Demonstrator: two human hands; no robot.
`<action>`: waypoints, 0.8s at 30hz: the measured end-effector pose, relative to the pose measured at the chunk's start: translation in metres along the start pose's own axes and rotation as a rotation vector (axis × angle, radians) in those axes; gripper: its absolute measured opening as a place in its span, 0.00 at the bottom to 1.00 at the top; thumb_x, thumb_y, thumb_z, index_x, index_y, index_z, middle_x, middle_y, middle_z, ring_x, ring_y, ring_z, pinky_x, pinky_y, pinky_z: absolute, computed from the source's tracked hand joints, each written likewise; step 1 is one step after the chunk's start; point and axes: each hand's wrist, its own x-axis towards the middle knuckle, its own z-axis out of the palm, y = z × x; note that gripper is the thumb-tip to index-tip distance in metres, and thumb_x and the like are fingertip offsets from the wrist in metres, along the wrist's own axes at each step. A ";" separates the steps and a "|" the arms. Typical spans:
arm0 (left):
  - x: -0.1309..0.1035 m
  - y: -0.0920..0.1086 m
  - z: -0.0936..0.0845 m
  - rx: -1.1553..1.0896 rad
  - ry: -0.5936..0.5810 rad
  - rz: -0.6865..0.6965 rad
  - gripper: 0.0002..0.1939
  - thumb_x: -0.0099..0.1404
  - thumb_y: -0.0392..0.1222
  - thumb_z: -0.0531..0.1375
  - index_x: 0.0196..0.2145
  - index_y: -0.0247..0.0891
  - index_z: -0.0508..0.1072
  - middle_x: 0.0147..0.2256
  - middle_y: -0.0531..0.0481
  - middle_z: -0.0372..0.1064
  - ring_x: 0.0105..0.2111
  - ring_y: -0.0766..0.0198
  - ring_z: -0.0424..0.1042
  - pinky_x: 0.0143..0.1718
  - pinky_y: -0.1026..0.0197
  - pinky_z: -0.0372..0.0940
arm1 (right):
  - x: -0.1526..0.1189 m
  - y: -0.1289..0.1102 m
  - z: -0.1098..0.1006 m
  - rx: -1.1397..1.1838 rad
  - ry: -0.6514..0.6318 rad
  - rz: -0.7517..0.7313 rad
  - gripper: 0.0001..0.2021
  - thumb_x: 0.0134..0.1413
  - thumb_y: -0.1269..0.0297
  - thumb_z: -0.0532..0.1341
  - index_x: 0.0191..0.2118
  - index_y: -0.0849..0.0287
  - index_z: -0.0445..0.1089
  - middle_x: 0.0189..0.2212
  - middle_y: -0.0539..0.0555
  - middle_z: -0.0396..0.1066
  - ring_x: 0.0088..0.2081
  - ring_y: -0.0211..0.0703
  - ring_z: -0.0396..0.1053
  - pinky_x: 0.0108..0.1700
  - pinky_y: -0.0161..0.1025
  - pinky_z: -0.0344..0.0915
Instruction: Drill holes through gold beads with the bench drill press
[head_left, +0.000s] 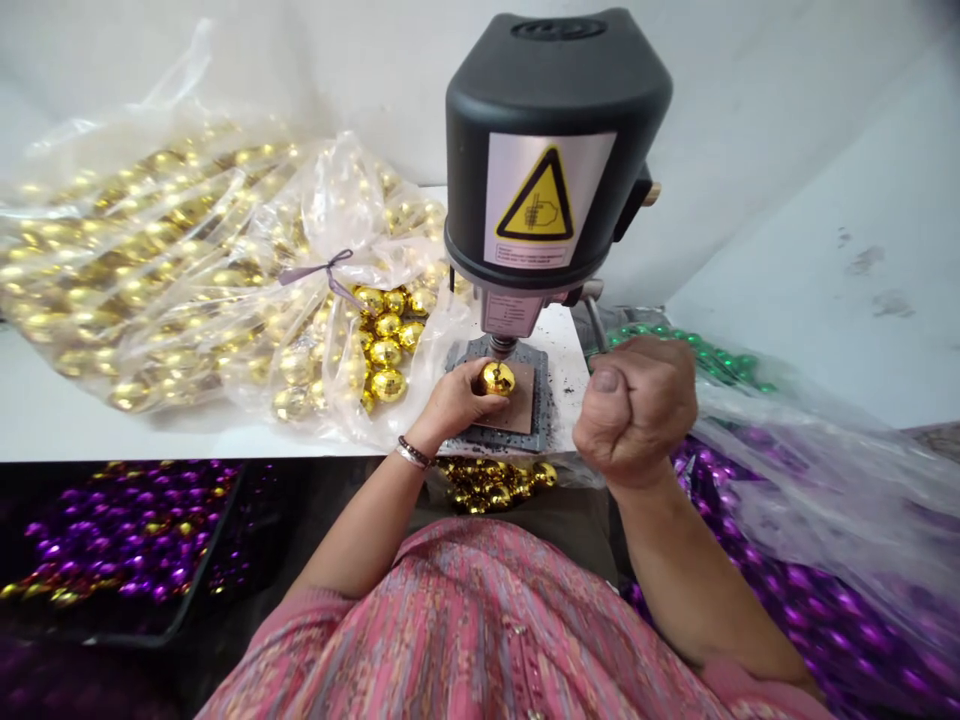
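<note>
Under the black drill press (559,90), my left hand (457,402) pinches a shiny gold ball (498,378) between thumb and fingers. The ball sits over a brown board (519,412) on the grey base of the press (541,400), directly beneath the drill bit. Whether the bit touches the ball I cannot tell. To the right, my right hand (637,405) is closed in a fist around the lever handle (596,325) of the press, and the fist hides the handle's end.
A clear bag of gold balls (172,270) lies on the white table (37,400), with loose balls at its opening. More gold balls (495,485) are below the table edge. Purple balls (120,530) fill a dark crate at left; purple (810,600) and green balls (690,352) are at right.
</note>
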 end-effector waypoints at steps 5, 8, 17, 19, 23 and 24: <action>-0.001 0.001 0.001 -0.009 0.012 0.000 0.22 0.54 0.38 0.68 0.47 0.35 0.75 0.41 0.50 0.77 0.40 0.60 0.73 0.42 0.61 0.65 | -0.012 0.000 0.008 0.019 0.041 -0.024 0.09 0.56 0.72 0.55 0.43 0.56 0.62 0.30 0.51 0.62 0.37 0.40 0.62 0.41 0.40 0.65; -0.002 0.000 0.002 -0.001 0.031 0.007 0.23 0.54 0.38 0.68 0.49 0.35 0.75 0.41 0.50 0.77 0.40 0.60 0.73 0.42 0.61 0.65 | -0.023 0.002 0.016 0.034 0.088 -0.016 0.11 0.56 0.72 0.54 0.45 0.57 0.62 0.31 0.52 0.64 0.37 0.40 0.63 0.43 0.42 0.68; -0.001 -0.001 0.003 0.027 0.017 0.005 0.22 0.55 0.41 0.67 0.48 0.35 0.75 0.40 0.50 0.76 0.39 0.59 0.73 0.42 0.60 0.65 | -0.016 -0.001 0.014 0.058 0.113 0.051 0.05 0.62 0.68 0.51 0.39 0.56 0.64 0.29 0.51 0.66 0.33 0.37 0.66 0.39 0.40 0.68; -0.002 0.000 0.003 0.021 0.020 -0.008 0.24 0.55 0.41 0.67 0.50 0.35 0.74 0.41 0.49 0.76 0.39 0.59 0.73 0.42 0.60 0.66 | 0.010 -0.002 0.009 0.026 0.107 0.139 0.09 0.65 0.66 0.51 0.34 0.58 0.64 0.27 0.50 0.64 0.31 0.35 0.63 0.35 0.37 0.62; -0.016 0.002 -0.005 0.010 0.048 -0.026 0.24 0.57 0.43 0.66 0.51 0.35 0.74 0.41 0.49 0.76 0.40 0.59 0.73 0.42 0.60 0.66 | 0.063 0.002 0.008 0.055 0.089 0.371 0.22 0.69 0.54 0.44 0.26 0.60 0.59 0.20 0.45 0.54 0.24 0.28 0.55 0.32 0.35 0.52; -0.022 0.003 -0.009 0.013 0.040 -0.022 0.24 0.57 0.44 0.66 0.51 0.35 0.74 0.41 0.48 0.77 0.40 0.59 0.73 0.43 0.60 0.66 | 0.071 0.004 0.009 0.070 0.079 0.409 0.24 0.69 0.52 0.43 0.25 0.60 0.58 0.20 0.45 0.54 0.24 0.27 0.55 0.32 0.34 0.52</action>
